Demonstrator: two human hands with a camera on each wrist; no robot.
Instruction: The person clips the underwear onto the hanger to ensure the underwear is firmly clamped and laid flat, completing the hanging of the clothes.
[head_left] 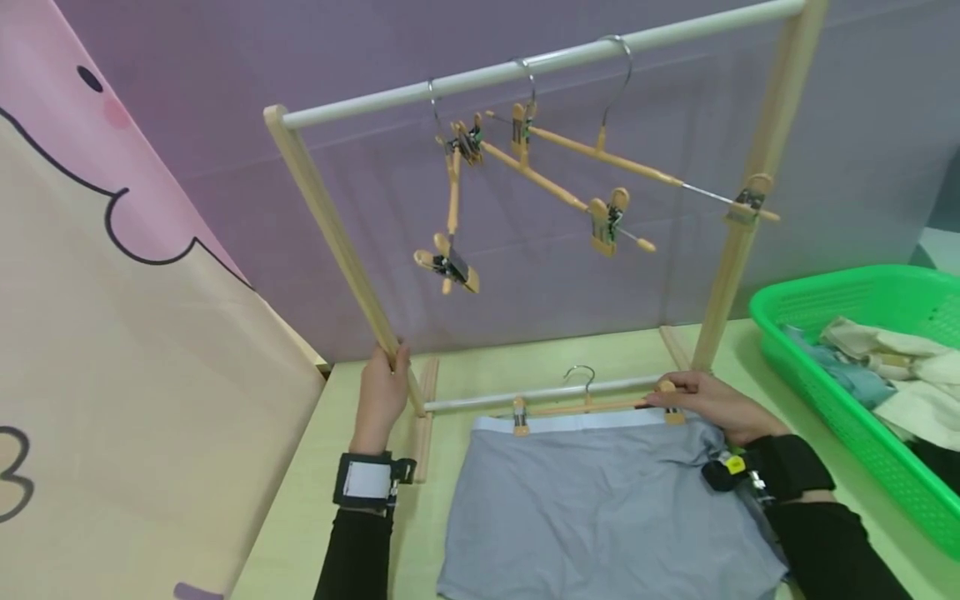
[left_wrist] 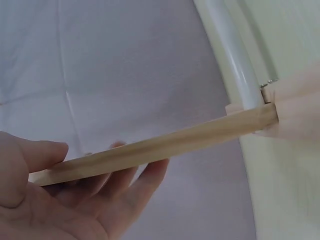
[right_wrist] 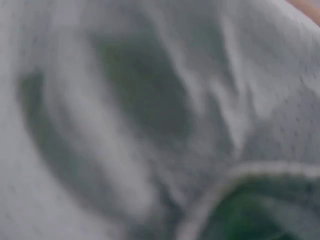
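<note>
My left hand (head_left: 382,392) grips the left wooden post (head_left: 330,217) of a small clothes rack; in the left wrist view my thumb and fingers (left_wrist: 150,175) lie on opposite sides of the post. My right hand (head_left: 708,404) pinches a clip hanger (head_left: 588,408) by its right end, beside the clip. Clipped to this hanger by their pale waistband, grey shorts (head_left: 592,500) spread over the table. The hanger's hook overlaps the rack's lower white bar (head_left: 487,401) in the head view. Blurred grey cloth (right_wrist: 280,125) fills the right wrist view.
From the upper white bar (head_left: 555,60) hang three more clip hangers (head_left: 540,179) without clothes. A green basket (head_left: 795,367) with crumpled clothes (head_left: 922,392) stands at the right on the pale table (head_left: 300,517). Behind the rack is a greyish-purple backdrop (head_left: 360,275); a cartoon-printed panel (head_left: 150,375) stands at the left.
</note>
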